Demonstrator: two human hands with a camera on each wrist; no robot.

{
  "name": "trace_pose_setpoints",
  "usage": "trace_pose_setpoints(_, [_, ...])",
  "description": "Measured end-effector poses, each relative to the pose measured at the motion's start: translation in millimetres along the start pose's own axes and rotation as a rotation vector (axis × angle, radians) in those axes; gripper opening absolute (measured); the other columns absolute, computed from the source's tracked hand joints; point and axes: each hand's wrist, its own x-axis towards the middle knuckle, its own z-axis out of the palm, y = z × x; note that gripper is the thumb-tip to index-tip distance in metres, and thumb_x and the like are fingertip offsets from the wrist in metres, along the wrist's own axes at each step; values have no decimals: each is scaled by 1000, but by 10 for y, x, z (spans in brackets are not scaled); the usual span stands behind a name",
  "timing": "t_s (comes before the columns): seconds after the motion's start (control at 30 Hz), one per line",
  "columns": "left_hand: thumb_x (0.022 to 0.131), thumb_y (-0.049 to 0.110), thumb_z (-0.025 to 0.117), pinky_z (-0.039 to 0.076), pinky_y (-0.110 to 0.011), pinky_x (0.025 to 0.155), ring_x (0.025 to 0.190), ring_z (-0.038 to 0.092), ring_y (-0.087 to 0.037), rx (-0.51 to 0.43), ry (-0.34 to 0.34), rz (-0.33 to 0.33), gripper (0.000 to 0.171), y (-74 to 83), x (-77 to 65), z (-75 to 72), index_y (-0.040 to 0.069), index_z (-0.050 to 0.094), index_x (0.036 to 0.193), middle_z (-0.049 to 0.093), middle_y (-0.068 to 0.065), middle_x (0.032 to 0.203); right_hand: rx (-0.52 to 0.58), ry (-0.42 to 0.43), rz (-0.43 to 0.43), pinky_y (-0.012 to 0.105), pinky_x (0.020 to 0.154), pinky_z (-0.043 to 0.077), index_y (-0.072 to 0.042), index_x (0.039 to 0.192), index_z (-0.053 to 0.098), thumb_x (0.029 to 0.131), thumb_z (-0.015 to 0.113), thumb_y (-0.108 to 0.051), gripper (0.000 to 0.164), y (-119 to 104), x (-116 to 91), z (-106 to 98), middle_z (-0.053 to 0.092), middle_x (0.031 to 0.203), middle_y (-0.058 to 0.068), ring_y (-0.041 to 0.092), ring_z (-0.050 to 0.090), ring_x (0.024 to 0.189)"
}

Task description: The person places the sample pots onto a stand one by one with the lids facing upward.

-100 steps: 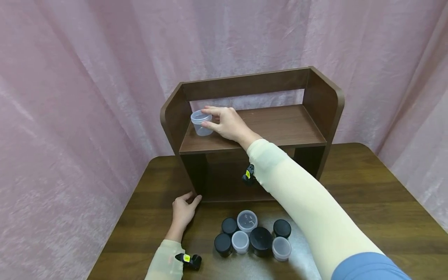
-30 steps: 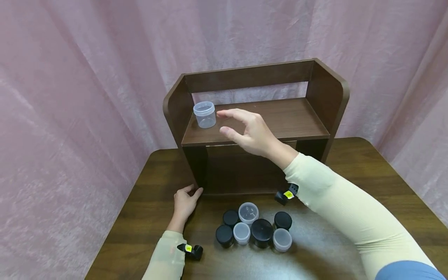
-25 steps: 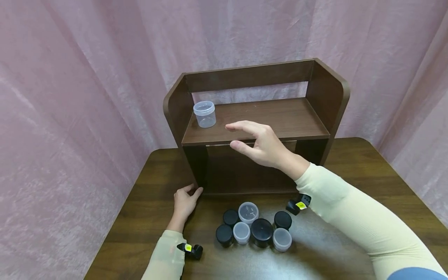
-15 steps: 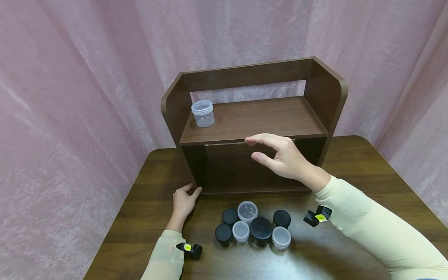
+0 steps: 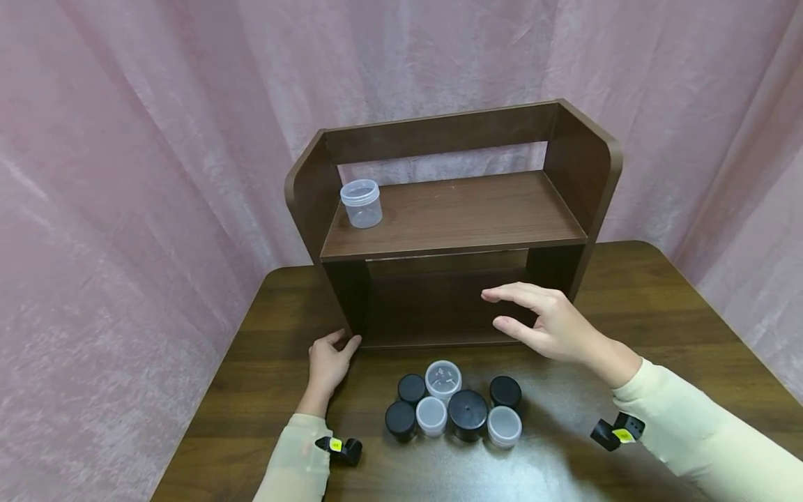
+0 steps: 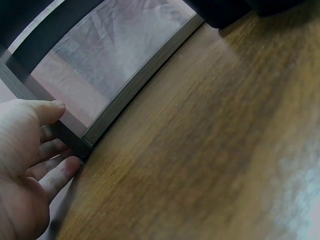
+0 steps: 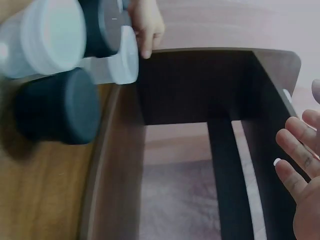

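Observation:
My left hand (image 5: pixel 330 362) is at the lower left front corner of a brown two-tier desk shelf (image 5: pixel 477 213). In the left wrist view, its thumb and fingers lie on either side of the side panel's edge (image 6: pixel 72 137). My right hand (image 5: pixel 552 324) hovers in front of the lower tier, holding nothing, thumb and fingers spread apart. On the upper tier, at the left end, stands a clear plastic jar (image 5: pixel 362 206) with a translucent screw lid. In the right wrist view, the right hand's fingers (image 7: pixel 297 145) show beside the shelf at the right edge.
Several small jars stand grouped on the wooden table (image 5: pixel 652 328) before the shelf. Some have black lids, such as the large jar (image 5: pixel 468 413); others have translucent lids, like the jar (image 5: pixel 504 427) at front right. A pink curtain (image 5: pixel 157 139) hangs behind.
The right hand has let go of the clear jar at the upper tier's left end and moved right and down, away from it. The left hand has stayed at the shelf's corner.

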Motion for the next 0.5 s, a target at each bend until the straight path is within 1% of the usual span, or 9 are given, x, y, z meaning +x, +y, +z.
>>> trace_pose_setpoints(0.27, [88, 38, 70, 47, -49, 92, 117, 55, -37, 7, 7, 19, 57, -1, -3, 17, -6, 62, 123, 62, -22, 121, 1, -12, -2, 16, 96, 40, -5, 121, 65, 75, 78, -3, 48, 19, -328, 12, 66, 118, 3, 17, 61, 109])
trace_pose_setpoints(0.37, [88, 38, 70, 48, -49, 91, 117, 56, -36, 6, 8, 17, 57, -1, -5, 19, -6, 61, 124, 62, -22, 122, 1, -19, 12, 15, 96, 39, -5, 122, 65, 73, 81, -5, 51, 39, -439, 24, 66, 118, 2, 17, 61, 109])
trace_pose_setpoints(0.5, [88, 38, 70, 47, -48, 92, 117, 55, -36, 8, 6, 12, 57, -7, -3, 13, -6, 61, 124, 62, -22, 121, 6, -38, 4, 14, 96, 39, -7, 123, 65, 71, 83, -9, 55, 61, -575, 64, 66, 117, 3, 17, 61, 108])
